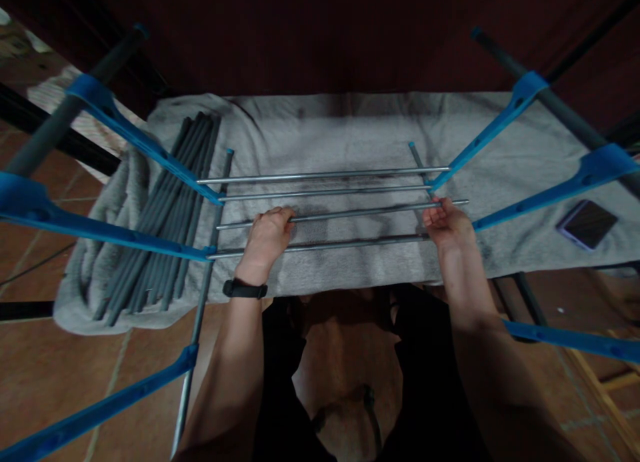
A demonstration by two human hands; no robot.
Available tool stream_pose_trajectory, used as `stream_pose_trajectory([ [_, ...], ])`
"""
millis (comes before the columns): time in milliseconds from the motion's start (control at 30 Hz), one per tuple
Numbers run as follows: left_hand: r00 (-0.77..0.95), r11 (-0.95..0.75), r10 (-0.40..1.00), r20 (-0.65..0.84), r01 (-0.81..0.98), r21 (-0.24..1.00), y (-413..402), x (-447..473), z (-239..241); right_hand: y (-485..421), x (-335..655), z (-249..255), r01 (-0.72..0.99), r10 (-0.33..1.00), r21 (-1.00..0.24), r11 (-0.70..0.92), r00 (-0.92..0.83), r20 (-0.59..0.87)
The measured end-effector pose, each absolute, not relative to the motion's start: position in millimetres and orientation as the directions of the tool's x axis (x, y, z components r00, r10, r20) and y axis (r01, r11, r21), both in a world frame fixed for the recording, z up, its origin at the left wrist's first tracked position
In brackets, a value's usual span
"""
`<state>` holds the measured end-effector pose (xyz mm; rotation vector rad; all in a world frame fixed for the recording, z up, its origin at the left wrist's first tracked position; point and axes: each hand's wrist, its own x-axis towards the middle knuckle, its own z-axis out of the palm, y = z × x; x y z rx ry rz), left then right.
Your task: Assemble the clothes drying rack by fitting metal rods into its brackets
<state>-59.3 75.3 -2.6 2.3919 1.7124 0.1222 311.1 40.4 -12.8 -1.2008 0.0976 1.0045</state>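
Observation:
My left hand [270, 235], with a black band at the wrist, is closed around a thin metal rod [350, 214] near its left end. My right hand [449, 223] pinches the same rod near its right end, which sticks out past the fingers. This rod lies roughly level between two side frames of a rack, each with blue plastic brackets [150, 149] and grey tubes. Behind it run two more rods, including a silver rod [320, 176] at the back. Another rod [350, 244] is nearer to me, passing below both hands.
A grey cloth [320, 135] covers the surface under the rack. Several loose grey tubes [160, 215] lie bundled at the left. A phone [587, 223] rests on the cloth at the right. Lower blue brackets [110, 402] jut out on both sides above the tiled floor.

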Motion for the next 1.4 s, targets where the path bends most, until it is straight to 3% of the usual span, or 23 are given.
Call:
stream_pose_trajectory([
  [167,0.354,-0.333,0.934,-0.054,0.913,0.234,73.0,-55.0,-3.4,39.0,310.2,-8.8,-0.697,0.594,-0.717,-0.015,0.57,-0.567],
  [467,0.393,-0.383,0.918,-0.057,0.914,0.132,62.6,-37.8,2.4,40.1,301.9,-5.5,-0.71,0.627,-0.7,-0.072,0.514,-0.586],
  [767,0.459,-0.455,0.888,-0.025,0.886,0.093,58.4,-24.5,0.5,39.9,293.4,0.2,-0.718,0.613,-0.696,-0.032,0.535,-0.581],
  [1000,0.515,-0.515,0.857,0.03,0.851,0.097,54.1,-11.5,1.9,36.9,287.4,-4.7,-0.704,0.711,-0.701,-0.114,0.435,-0.553],
  [1267,0.56,-0.565,0.825,0.074,0.822,0.079,52.9,-0.9,-2.8,38.9,279.7,-10.2,-0.661,0.741,-0.742,-0.109,0.444,-0.504],
  [1400,0.567,-0.577,0.815,0.115,0.814,0.073,51.5,2.8,-2.1,37.5,280.5,-13.0,-0.616,0.791,-0.76,-0.205,0.353,-0.5],
])
